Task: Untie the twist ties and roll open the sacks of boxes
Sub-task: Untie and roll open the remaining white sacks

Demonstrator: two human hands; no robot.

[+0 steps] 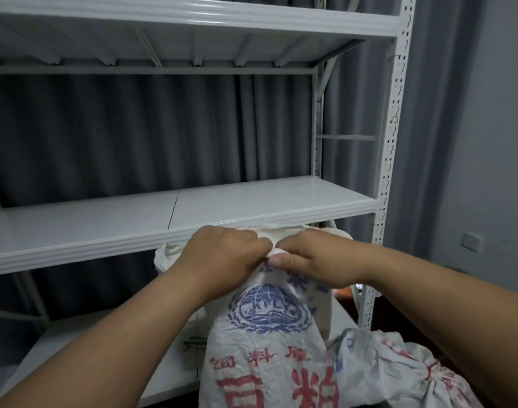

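Observation:
A white woven sack (266, 343) with a blue globe print and red characters stands upright in front of me at the lower middle. Its gathered neck (276, 231) bunches up just below the middle shelf. My left hand (222, 254) grips the neck from the left. My right hand (313, 260) pinches the neck from the right, thumbnail up. The two hands touch at the neck. The twist tie itself is hidden under my fingers. A second printed sack (399, 366) lies at the lower right, its neck bound with a red tie (431, 371).
A white metal shelving rack stands right behind the sack, with its middle shelf (163, 219) at hand height and a perforated upright (390, 142) on the right. Grey curtains hang behind. A wall socket (471, 241) sits on the right wall.

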